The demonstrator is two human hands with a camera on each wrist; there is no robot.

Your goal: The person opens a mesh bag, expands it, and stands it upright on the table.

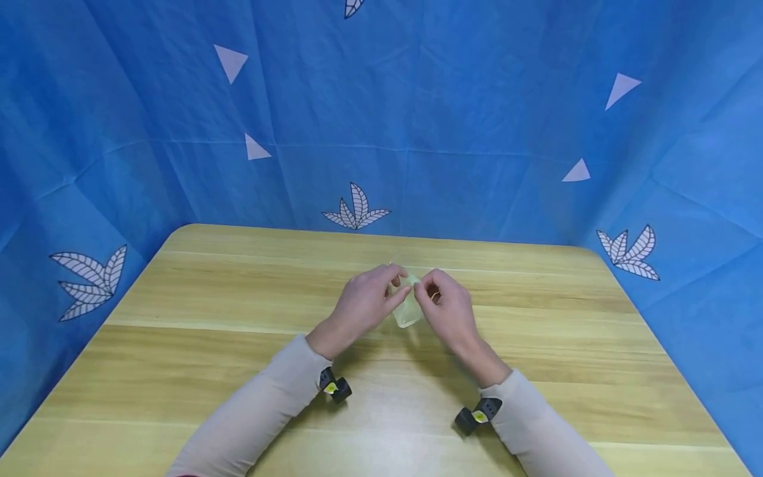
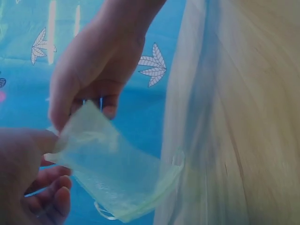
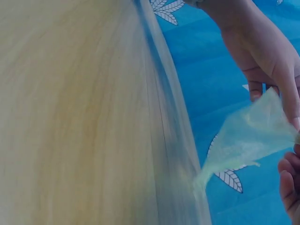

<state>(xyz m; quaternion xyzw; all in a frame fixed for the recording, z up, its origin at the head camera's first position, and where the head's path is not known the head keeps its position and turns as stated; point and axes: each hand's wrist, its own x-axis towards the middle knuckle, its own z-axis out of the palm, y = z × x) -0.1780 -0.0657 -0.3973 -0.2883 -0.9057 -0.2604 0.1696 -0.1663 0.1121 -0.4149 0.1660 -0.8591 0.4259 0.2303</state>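
Note:
A small, sheer, pale green drawstring pouch hangs between both hands above the wooden table. My left hand pinches one side of the pouch's upper edge between thumb and fingers. Close beside it, my right hand pinches the same edge from the other side. In the left wrist view the see-through fabric looks flat, and a thin cord loop sticks out at its lower end. The right wrist view shows the pouch tapering toward its lower left, with both hands at its opposite end.
The light wood table spreads out around the hands. Behind it and along both sides hangs a blue cloth printed with leaves and triangles. Small black cameras are strapped at both wrists over the pale sleeves.

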